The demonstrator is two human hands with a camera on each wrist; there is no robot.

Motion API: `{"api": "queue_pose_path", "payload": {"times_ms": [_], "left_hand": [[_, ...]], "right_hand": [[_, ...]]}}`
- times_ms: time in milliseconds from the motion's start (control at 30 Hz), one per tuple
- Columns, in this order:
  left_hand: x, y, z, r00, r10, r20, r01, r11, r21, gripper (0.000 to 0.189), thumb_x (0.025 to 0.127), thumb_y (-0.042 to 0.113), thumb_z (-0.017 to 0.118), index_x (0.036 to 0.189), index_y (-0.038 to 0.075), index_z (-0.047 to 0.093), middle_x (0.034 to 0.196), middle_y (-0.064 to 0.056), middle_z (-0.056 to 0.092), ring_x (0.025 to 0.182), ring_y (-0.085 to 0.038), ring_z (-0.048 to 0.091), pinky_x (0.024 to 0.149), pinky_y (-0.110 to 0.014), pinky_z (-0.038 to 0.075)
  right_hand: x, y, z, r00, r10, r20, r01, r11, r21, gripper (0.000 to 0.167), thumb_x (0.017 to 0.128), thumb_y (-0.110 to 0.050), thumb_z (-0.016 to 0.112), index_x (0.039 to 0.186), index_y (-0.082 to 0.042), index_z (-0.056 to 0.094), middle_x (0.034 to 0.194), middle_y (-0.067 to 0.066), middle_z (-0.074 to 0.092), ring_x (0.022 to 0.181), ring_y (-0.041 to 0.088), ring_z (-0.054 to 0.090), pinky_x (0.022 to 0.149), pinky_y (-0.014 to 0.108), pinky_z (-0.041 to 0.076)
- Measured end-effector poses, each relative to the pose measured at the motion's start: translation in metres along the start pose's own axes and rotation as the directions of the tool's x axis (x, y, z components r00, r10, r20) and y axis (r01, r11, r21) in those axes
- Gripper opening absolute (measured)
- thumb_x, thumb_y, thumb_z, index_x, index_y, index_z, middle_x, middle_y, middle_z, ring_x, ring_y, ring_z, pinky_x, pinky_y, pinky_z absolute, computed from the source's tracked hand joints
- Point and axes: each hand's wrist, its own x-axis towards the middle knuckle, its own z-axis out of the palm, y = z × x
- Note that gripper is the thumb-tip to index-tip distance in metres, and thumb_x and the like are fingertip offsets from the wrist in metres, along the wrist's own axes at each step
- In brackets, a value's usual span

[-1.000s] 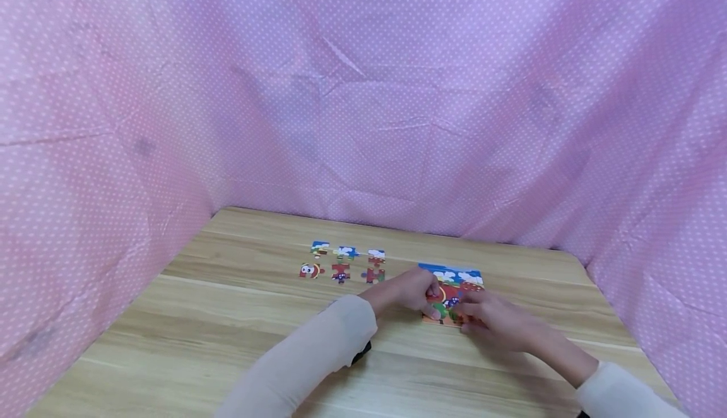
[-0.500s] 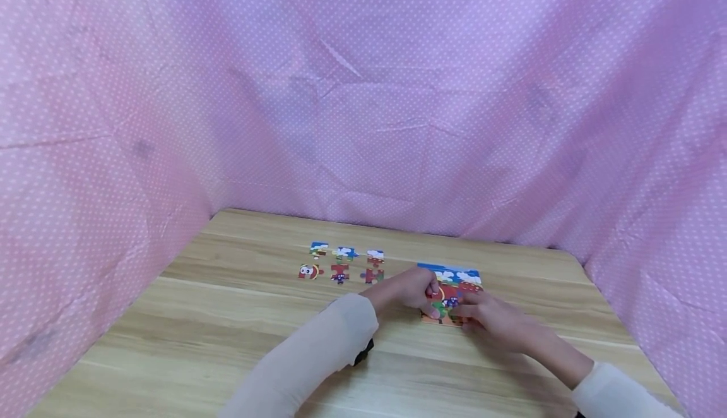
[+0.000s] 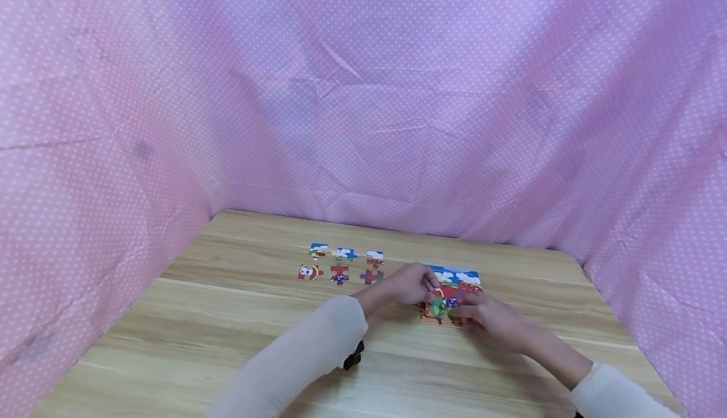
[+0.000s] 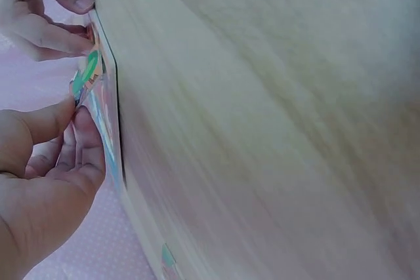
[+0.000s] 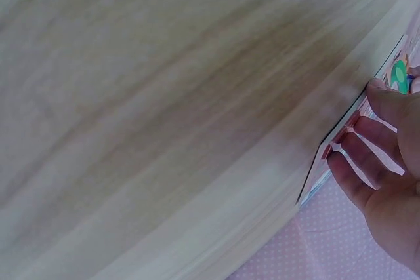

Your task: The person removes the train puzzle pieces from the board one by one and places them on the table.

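A small picture puzzle board [image 3: 467,277], blue sky and clouds at its top and red and orange below, lies on the table to the right of centre. My left hand [image 3: 409,284] pinches a jigsaw piece [image 4: 86,77] with a green patch between thumb and fingers. In the left wrist view that piece stands tilted up from the board. My right hand [image 3: 500,322] rests at the board's right side, its thumb [image 5: 379,90] at the near edge and its fingertips on the surface. Both hands hide parts of the picture.
Left of the board, several loose jigsaw pieces lie in two rows, among them a white-faced piece [image 3: 307,272] and a cloud piece [image 3: 345,253]. The wooden table [image 3: 227,292] ends at a pink dotted curtain [image 3: 363,153] behind and at both sides.
My left hand has shifted slightly left and up, its thumb off the board's lower part, and the green-patched piece is now raised in its fingers. The right hand has barely moved.
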Motion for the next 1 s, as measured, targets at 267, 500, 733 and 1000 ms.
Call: {"api": "queue_pose_path", "payload": {"times_ms": [267, 500, 733, 1000], "left_hand": [[-0.019, -0.011, -0.017, 1.000, -0.023, -0.008, 0.022, 0.993, -0.112, 0.018, 0.092, -0.006, 0.070, 0.101, 0.009, 0.067, 0.094, 0.000, 0.064, 0.087, -0.012, 0.062, 0.076, -0.025, 0.054], [-0.050, -0.036, -0.049, 1.000, -0.015, -0.006, 0.015, 0.993, -0.115, 0.025, 0.089, -0.011, 0.063, 0.104, 0.009, 0.067, 0.098, -0.002, 0.067, 0.093, -0.017, 0.064, 0.082, -0.029, 0.055], [-0.092, -0.068, -0.090, 0.999, -0.034, -0.040, 0.028, 0.991, -0.132, 0.018, 0.093, -0.006, 0.066, 0.109, 0.003, 0.068, 0.102, -0.004, 0.068, 0.095, -0.018, 0.064, 0.084, -0.032, 0.055], [-0.131, -0.101, -0.126, 0.992, -0.108, -0.070, 0.099, 0.988, -0.118, 0.020, 0.094, -0.005, 0.064, 0.112, 0.003, 0.069, 0.104, -0.006, 0.068, 0.096, -0.019, 0.064, 0.082, -0.032, 0.055]], "right_hand": [[-0.001, -0.001, 0.000, 0.999, 0.041, 0.034, -0.041, 0.999, 0.001, 0.030, 0.087, 0.000, 0.077, 0.114, -0.012, 0.076, 0.100, -0.005, 0.064, 0.088, 0.006, 0.056, 0.073, 0.032, 0.054], [-0.003, -0.001, 0.000, 0.997, 0.061, 0.049, -0.061, 0.998, 0.000, 0.029, 0.089, 0.000, 0.076, 0.115, -0.012, 0.076, 0.101, -0.005, 0.065, 0.089, 0.007, 0.057, 0.075, 0.034, 0.056], [-0.001, -0.002, 0.000, 0.999, 0.040, 0.035, -0.039, 0.999, -0.012, 0.027, 0.088, -0.001, 0.076, 0.112, -0.013, 0.077, 0.096, -0.007, 0.064, 0.086, 0.005, 0.055, 0.074, 0.032, 0.055], [-0.001, -0.002, 0.000, 0.998, 0.051, 0.041, -0.050, 0.999, -0.014, 0.027, 0.088, -0.002, 0.077, 0.113, -0.013, 0.077, 0.096, -0.006, 0.063, 0.086, 0.005, 0.054, 0.073, 0.033, 0.054]]}}
